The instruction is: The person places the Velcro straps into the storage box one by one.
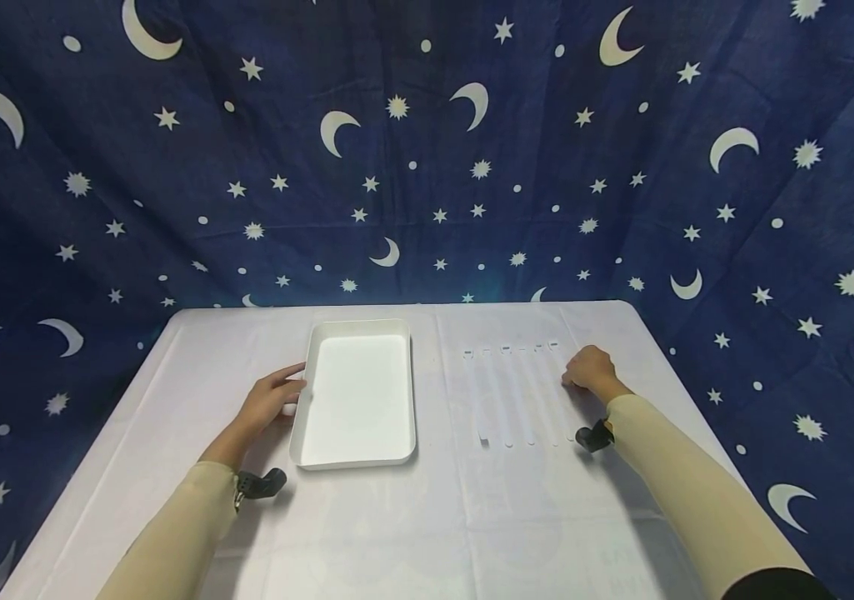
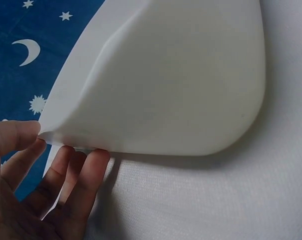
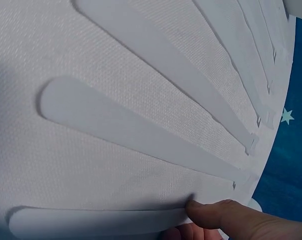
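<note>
A white rectangular tray (image 1: 412, 392) sits on the white table, left of centre. My left hand (image 1: 277, 398) holds its left rim. In the left wrist view the thumb (image 2: 21, 135) lies on the tray's (image 2: 181, 85) rim and the fingers (image 2: 88, 167) curl under it. Right of the tray, several long white strips (image 1: 520, 396) lie side by side. My right hand (image 1: 584, 367) rests curled on the rightmost strip (image 1: 567, 417) near its far end. In the right wrist view the thumb (image 3: 226, 212) presses against that strip (image 3: 91, 220), and the other fingers are hidden.
A white cloth covers the table (image 1: 427, 517), whose far edge (image 1: 397, 307) meets a dark blue backdrop with moons and stars (image 1: 427, 167). The backdrop also hangs along both sides. More strips (image 3: 141, 130) fan out beside the touched one.
</note>
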Demonstrator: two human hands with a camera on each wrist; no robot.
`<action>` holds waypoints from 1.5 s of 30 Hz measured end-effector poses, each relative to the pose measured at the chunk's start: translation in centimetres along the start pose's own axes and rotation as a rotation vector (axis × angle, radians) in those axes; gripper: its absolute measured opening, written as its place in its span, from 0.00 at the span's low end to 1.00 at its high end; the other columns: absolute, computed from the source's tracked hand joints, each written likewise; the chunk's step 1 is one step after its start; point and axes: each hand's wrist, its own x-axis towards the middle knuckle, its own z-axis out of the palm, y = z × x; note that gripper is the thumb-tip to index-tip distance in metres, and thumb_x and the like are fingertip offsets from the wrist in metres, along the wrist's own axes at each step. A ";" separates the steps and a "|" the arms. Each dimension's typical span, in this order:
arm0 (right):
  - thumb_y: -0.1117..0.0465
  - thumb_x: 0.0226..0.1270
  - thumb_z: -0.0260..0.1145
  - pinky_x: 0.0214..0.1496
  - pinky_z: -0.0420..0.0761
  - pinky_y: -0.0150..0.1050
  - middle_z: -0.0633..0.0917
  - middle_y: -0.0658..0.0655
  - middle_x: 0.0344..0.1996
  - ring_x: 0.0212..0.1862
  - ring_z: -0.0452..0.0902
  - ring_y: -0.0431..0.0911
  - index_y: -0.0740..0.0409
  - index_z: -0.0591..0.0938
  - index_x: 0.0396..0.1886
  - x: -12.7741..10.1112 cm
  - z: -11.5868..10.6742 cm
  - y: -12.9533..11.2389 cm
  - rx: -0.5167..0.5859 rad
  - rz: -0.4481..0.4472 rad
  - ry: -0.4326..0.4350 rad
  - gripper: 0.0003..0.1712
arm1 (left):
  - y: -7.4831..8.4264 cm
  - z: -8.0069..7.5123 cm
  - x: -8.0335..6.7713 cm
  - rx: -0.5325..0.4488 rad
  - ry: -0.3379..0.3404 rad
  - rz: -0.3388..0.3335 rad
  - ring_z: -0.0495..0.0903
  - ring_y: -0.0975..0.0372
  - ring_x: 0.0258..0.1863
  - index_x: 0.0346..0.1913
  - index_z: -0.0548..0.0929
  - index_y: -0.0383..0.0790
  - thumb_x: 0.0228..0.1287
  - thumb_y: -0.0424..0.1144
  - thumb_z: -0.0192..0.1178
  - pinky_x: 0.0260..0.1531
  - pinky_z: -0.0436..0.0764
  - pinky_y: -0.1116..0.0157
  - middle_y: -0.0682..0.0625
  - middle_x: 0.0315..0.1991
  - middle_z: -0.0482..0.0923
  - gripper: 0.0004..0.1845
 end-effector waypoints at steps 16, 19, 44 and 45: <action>0.62 0.59 0.68 0.29 0.74 0.34 0.80 0.62 0.31 0.30 0.75 0.48 0.72 0.80 0.46 1.3 0.1 0.7 0.063 0.048 -0.062 0.19 | -0.2 -0.1 0.0 -0.012 -0.010 0.018 0.76 0.41 0.60 0.75 0.61 0.42 0.74 0.45 0.52 0.41 0.86 0.58 0.30 0.66 0.69 0.31; 0.62 0.58 0.70 0.28 0.74 0.34 0.81 0.61 0.31 0.30 0.75 0.47 0.72 0.81 0.46 1.7 0.0 0.8 0.057 0.064 -0.074 0.20 | -0.1 -0.1 0.0 -0.013 -0.010 0.014 0.76 0.41 0.60 0.75 0.61 0.42 0.74 0.45 0.52 0.41 0.86 0.59 0.31 0.66 0.69 0.31; 0.63 0.59 0.64 0.25 0.78 0.30 0.78 0.53 0.18 0.21 0.74 0.41 0.71 0.80 0.40 2.7 -0.5 1.6 0.257 0.114 -0.177 0.14 | -0.3 -0.1 0.0 0.003 0.009 -0.005 0.76 0.42 0.60 0.76 0.61 0.44 0.73 0.46 0.52 0.38 0.85 0.62 0.32 0.67 0.69 0.31; 0.63 0.60 0.64 0.25 0.78 0.30 0.77 0.53 0.18 0.20 0.74 0.40 0.71 0.79 0.40 2.8 -0.6 1.7 0.277 0.120 -0.199 0.13 | -0.3 -0.1 0.0 0.001 0.008 -0.005 0.76 0.42 0.60 0.76 0.61 0.44 0.73 0.46 0.52 0.38 0.85 0.62 0.32 0.67 0.69 0.31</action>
